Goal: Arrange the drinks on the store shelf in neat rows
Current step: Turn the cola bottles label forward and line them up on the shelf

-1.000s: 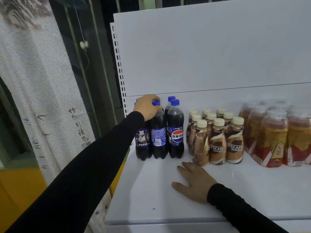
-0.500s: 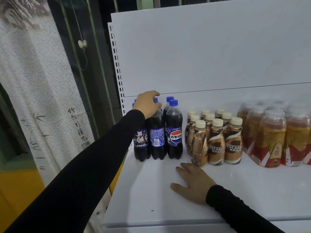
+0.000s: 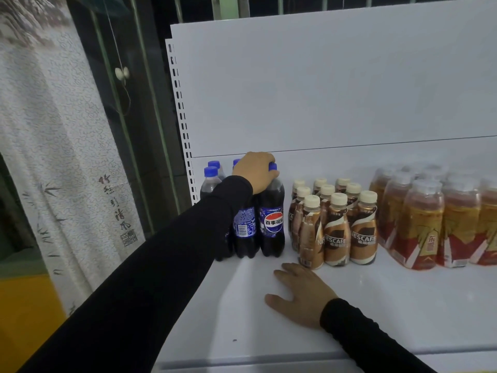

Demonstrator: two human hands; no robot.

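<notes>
The left hand (image 3: 255, 172) sits on top of the Pepsi bottles (image 3: 271, 224) at the left end of the white shelf (image 3: 376, 305), its fingers curled over a blue cap. The right hand (image 3: 302, 294) lies flat on the shelf, fingers loosely spread, just in front of the Nescafe bottles (image 3: 336, 227). Wrapped tea bottles (image 3: 422, 224) stand further right.

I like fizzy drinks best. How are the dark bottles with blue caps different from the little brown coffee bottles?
The cola bottles are taller, nearly black, with blue caps; the coffee bottles are shorter, brown, with cream caps. The left hand grips a cola bottle's top; no hand touches the coffee bottles. Both stand upright in rows on the white shelf.
</notes>
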